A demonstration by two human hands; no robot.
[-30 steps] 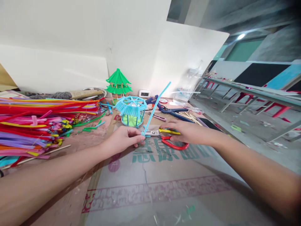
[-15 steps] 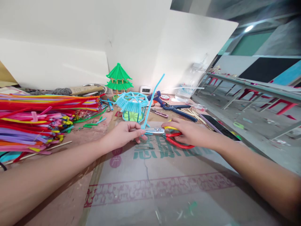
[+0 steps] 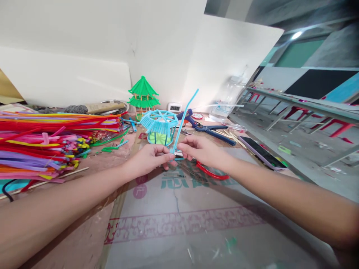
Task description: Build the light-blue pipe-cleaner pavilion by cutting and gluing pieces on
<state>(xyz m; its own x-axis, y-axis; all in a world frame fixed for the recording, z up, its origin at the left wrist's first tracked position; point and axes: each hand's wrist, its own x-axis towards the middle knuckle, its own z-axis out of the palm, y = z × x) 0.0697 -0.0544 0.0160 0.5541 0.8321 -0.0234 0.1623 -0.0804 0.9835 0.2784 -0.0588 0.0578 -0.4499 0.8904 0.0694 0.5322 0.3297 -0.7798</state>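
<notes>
A long blue pipe cleaner (image 3: 185, 113) leans up and to the right, bent slightly near its top. My left hand (image 3: 155, 158) pinches its lower end between thumb and fingers. Beside it, my right hand (image 3: 200, 150) is closed at the lower stem; its fingertips are bunched and partly hide the contact. Under the right hand lie red-handled scissors (image 3: 211, 172), mostly covered. Just behind the hands stands a blue pavilion-like model (image 3: 159, 125) with a slatted roof and a light green base.
Bundles of coloured pipe cleaners (image 3: 53, 144) fill the left side. A green tiered pagoda (image 3: 143, 93) and a digital timer (image 3: 174, 107) stand behind. A glue gun (image 3: 190, 116), blue-handled pliers (image 3: 215, 132), sticks and a phone (image 3: 260, 152) lie right. Printed cardboard (image 3: 182, 224) covers the front.
My right hand has let go of the scissors, which now lie on the cardboard, and moved left to the pipe cleaner's base. My left hand keeps its pinch.
</notes>
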